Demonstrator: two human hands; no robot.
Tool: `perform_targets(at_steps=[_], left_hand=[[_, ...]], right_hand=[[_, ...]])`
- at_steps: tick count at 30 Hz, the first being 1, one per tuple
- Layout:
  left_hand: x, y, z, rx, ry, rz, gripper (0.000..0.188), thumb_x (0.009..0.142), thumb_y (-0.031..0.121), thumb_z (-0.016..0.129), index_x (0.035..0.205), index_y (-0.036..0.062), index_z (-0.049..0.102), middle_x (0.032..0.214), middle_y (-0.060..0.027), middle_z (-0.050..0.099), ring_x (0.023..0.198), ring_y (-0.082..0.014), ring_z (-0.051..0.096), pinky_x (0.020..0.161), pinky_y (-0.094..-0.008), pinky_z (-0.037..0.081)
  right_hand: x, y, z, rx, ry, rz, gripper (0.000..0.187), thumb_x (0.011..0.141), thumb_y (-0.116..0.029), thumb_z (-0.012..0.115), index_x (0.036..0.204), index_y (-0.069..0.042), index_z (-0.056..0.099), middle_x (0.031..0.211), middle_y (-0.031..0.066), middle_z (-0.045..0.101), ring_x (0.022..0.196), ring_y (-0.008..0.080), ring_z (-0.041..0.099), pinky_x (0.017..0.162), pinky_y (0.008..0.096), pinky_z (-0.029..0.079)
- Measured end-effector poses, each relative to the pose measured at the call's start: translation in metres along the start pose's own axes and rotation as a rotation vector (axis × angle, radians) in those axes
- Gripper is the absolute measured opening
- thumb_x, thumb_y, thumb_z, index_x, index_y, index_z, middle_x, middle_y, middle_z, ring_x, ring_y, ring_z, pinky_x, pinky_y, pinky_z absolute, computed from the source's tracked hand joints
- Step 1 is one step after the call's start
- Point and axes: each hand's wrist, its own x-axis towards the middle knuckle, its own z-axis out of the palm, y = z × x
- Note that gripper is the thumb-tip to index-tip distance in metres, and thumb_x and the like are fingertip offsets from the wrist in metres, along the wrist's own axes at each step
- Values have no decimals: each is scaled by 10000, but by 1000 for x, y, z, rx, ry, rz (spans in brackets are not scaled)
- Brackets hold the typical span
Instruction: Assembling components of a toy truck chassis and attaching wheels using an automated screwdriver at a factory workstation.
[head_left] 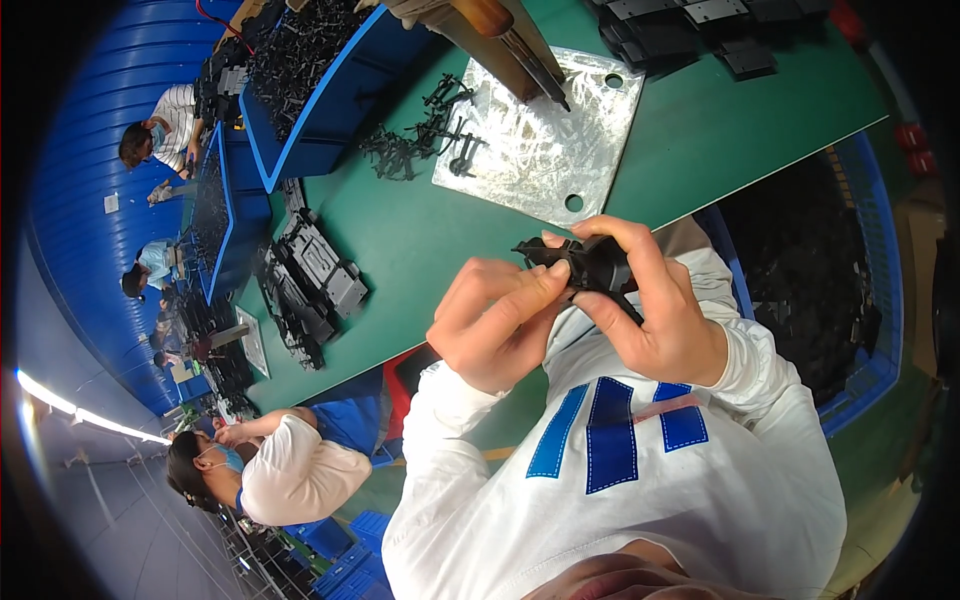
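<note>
White shirt (640, 520), black part (604, 264), perhaps plastic, clamped between left hand (500, 322) and right hand (668, 318)

A factory workshop. Masked workers (305, 470) line the green counter (720, 130) at left; blue bins (345, 105) hold black parts (295, 75).

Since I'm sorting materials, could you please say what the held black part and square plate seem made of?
Held black part: probably plastic, given its dull sheen and moulded-looking shape, though coated metal is possible. Square plate: apparently bare metal, silvery and shiny, with scuffs.
</note>
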Motion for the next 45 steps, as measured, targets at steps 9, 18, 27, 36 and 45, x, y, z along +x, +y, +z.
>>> perform_targets(at_steps=[9,18,27,36,45], left_hand=[[1,4,-3,-14,-19,-66,342,609,-116,832,907,14,727,775,-78,661,653,-220,630,569,-306,505],[-1,7,-3,-8,-21,-58,312,601,-161,789,875,-33,710,768,-115,684,669,-231,649,628,-310,516],[-9,-4,7,-147,122,-137,435,621,-35,887,1000,-5,675,967,-150,676,805,-243,685,669,-306,565],[-13,-18,2,-109,66,-101,461,589,90,928,1000,23,730,1026,-143,663,872,-248,679,755,-350,571],[-13,-20,4,-117,52,-52,488,580,111,930,1016,15,735,1064,-152,658,838,-261,678,736,-351,551]], right_hand=[[0,-3,-1,0,-10,-23,469,888,-32,657,1303,30,448,1186,187,614,934,364,703,752,364,569],[-1,0,-2,-30,-4,-38,419,908,-18,621,1290,29,454,1119,192,642,916,368,705,734,357,565],[-6,0,-6,147,71,99,382,940,-59,603,1282,29,455,1015,163,651,841,235,704,693,301,547],[-8,-10,-11,167,-1,215,414,971,-101,549,1322,39,380,1143,150,578,994,146,607,849,253,477],[-6,-8,-5,205,124,113,371,934,-60,599,1265,31,460,942,126,646,785,153,671,658,266,529]])
